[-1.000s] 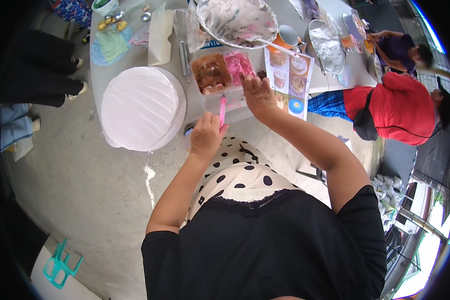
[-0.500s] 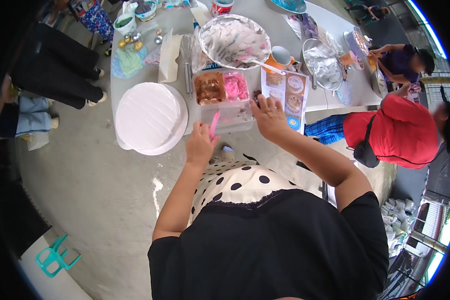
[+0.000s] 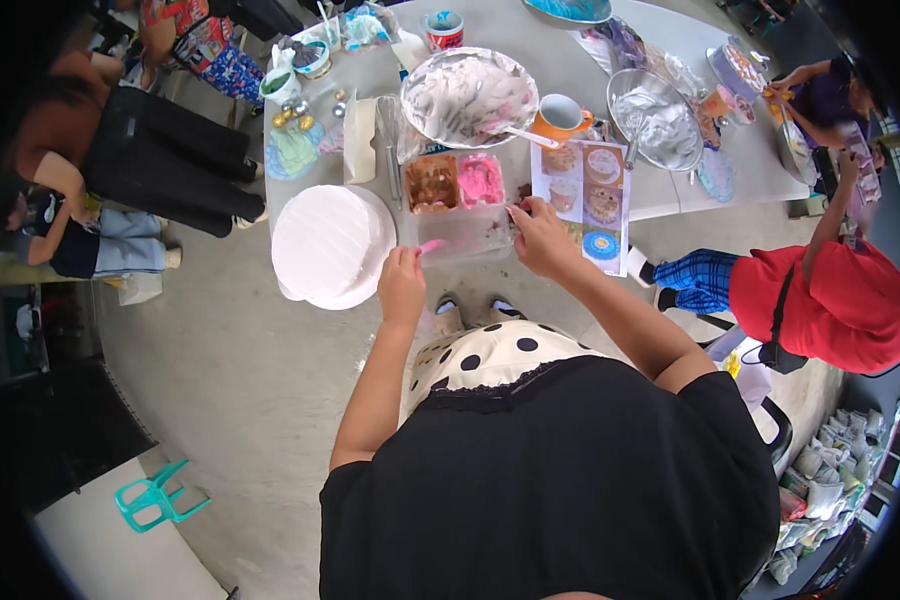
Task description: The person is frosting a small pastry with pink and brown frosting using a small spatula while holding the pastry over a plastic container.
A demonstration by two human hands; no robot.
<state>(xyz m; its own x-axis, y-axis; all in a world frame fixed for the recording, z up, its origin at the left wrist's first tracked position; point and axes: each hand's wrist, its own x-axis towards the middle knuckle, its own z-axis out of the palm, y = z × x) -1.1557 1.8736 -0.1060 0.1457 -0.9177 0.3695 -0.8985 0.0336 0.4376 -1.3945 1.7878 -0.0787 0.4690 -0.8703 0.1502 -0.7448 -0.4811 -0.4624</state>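
Observation:
My left hand (image 3: 402, 287) is closed on the end of a slim pink tool (image 3: 432, 245), whose exact kind I cannot make out. The tool's tip is over the near compartment of a clear plastic tray (image 3: 475, 243), which has pink smears. Brown cream (image 3: 433, 184) and bright pink cream (image 3: 481, 181) fill the tray's two far compartments. At the tray's right edge my right hand (image 3: 545, 238) has its thumb and fingertips pinched together; anything between them is too small to name. Left of the tray, a round cake (image 3: 332, 243) covered in pale cream sits on a white board.
Beyond the tray stands a bowl smeared with whitish cream (image 3: 470, 95), a spatula lying in it. An orange mug (image 3: 562, 118), a picture sheet (image 3: 592, 200) and another cream bowl (image 3: 656, 120) are to the right. Other people stand on both sides of the table.
The view has shifted, so the table sits a little farther right. The pink tool is tilted flatter over the tray. My right hand's fingers, spread before, are now pinched together at the tray's edge.

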